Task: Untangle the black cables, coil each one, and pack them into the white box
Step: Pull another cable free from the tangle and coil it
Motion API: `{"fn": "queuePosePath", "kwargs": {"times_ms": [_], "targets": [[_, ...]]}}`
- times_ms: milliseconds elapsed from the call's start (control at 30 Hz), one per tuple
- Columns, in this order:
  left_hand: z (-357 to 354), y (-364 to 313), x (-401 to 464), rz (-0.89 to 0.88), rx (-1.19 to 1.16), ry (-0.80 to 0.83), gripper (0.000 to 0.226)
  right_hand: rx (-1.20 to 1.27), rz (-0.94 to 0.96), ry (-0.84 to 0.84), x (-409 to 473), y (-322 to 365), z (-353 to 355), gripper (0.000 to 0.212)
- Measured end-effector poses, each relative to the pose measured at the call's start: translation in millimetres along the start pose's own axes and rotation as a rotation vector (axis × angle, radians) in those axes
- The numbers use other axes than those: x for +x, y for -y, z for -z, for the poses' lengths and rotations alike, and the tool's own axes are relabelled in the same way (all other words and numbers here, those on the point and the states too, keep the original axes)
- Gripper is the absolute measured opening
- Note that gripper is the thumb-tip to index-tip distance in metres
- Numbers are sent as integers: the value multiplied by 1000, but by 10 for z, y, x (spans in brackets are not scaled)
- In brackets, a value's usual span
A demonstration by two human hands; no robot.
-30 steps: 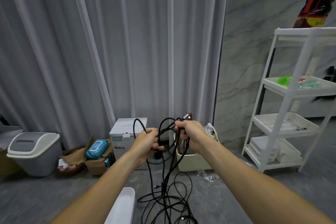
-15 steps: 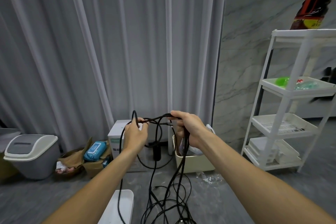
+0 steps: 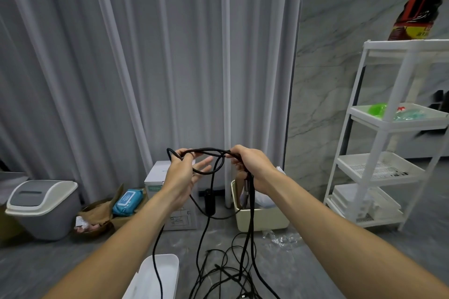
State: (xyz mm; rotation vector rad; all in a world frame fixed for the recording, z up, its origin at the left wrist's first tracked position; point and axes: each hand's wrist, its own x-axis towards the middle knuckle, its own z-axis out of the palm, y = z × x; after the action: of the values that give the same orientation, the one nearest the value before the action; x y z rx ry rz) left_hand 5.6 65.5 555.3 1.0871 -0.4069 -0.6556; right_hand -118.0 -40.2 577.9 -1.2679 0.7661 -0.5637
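We see both hands raised in front of the curtain (image 3: 121, 80), with the black cables (image 3: 209, 153) stretched between them. The right hand (image 3: 252, 165) holds a bundle of strands in a closed grip; from it they hang down to a tangle on the floor. The left hand (image 3: 182, 172) has a loop over the thumb side, its fingers mostly spread; perhaps the thumb pinches the strand, but we cannot tell. The white box (image 3: 158, 274) stands on the floor below the left forearm.
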Motion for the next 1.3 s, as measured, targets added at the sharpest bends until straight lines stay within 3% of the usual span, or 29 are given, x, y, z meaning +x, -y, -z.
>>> {"fn": "queuePosePath", "kwargs": {"times_ms": [267,433,633,900,1033,1200,1300], "targets": [[-112,-114,-88,52,-311,114,21,-161,23,33,40,-37,-28,9],[-119,-140,-123,109,-395,140,16,92,-64,145,-11,-19,-20,16],[16,-148,-96,209,-346,184,27,285,-108,118,-7,6,10,10],[95,-168,-63,272,-106,77,16,84,81,74,56,36,12,22],[102,-172,-45,289,71,107,24,83,114,52,62,38,27,21],[59,-240,-41,254,51,140,20,116,108,36,74,78,49,6],[15,-298,-83,221,27,141,19,22,69,-27,77,62,76,11]]}}
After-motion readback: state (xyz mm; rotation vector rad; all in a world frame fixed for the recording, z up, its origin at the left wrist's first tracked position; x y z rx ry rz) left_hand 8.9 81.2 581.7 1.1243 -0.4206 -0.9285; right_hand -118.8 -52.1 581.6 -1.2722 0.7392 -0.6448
